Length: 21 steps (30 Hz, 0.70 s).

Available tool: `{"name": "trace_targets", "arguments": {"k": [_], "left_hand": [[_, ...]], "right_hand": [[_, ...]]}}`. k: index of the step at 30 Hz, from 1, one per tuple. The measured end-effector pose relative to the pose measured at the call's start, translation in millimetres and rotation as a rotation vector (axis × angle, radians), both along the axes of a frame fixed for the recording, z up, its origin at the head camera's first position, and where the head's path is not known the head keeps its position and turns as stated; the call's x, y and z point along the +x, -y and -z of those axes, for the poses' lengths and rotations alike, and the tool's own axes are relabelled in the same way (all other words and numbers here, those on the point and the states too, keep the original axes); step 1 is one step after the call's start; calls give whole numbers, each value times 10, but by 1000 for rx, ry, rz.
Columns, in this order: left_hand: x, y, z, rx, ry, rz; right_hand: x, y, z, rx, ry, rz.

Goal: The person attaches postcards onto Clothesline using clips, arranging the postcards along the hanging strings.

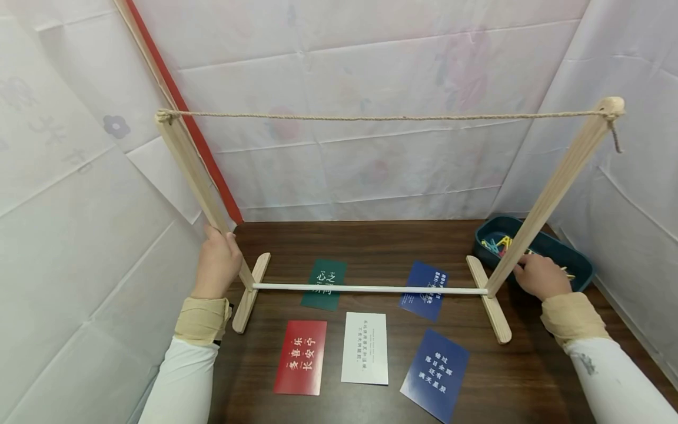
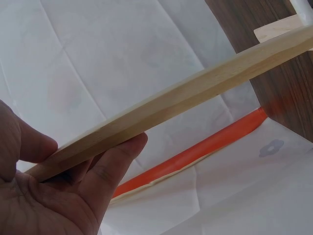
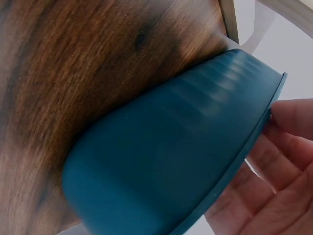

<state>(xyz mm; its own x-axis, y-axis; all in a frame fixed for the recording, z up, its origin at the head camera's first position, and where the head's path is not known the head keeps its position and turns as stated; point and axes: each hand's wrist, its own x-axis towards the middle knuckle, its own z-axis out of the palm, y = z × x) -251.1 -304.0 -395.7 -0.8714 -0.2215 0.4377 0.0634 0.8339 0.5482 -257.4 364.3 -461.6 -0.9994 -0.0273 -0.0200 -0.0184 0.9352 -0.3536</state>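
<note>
My left hand [image 1: 216, 265] is grasping the left post [image 1: 188, 168] low down, thumb on one side, fingers wrapping the other. Post is looking like bare wood: stiff, probably light, not slippery. Low hold is seeming right for steadying; pulling high would probably be tipping the frame.

My right hand [image 1: 542, 280] is reaching over the near rim of the teal bin [image 3: 166, 152], thumb meeting the rim, fingers curling past it. Fingertips are hiding behind the wall, so I can't tell whether I'm pinching rim or a clip. Bin is sitting far right on the table, just beside the right post [image 1: 556, 174]. It's looking like smooth, thin plastic: light, a bit slippery, best held by the rim.

Colored clips [image 1: 504, 242] are lying inside, mostly left of my right hand, a few right. They're seeming small, light and springy; tail ends are probably the place for pinching.
</note>
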Motion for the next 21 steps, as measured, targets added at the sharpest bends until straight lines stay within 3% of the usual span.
{"name": "trace_targets", "arguments": {"k": [14, 21], "left_hand": [[4, -12, -20, 7, 13, -1], [7, -14, -25, -3, 11, 1]], "right_hand": [[-62, -1, -33, 0, 84, -26], [-76, 15, -66, 19, 64, -41]]}}
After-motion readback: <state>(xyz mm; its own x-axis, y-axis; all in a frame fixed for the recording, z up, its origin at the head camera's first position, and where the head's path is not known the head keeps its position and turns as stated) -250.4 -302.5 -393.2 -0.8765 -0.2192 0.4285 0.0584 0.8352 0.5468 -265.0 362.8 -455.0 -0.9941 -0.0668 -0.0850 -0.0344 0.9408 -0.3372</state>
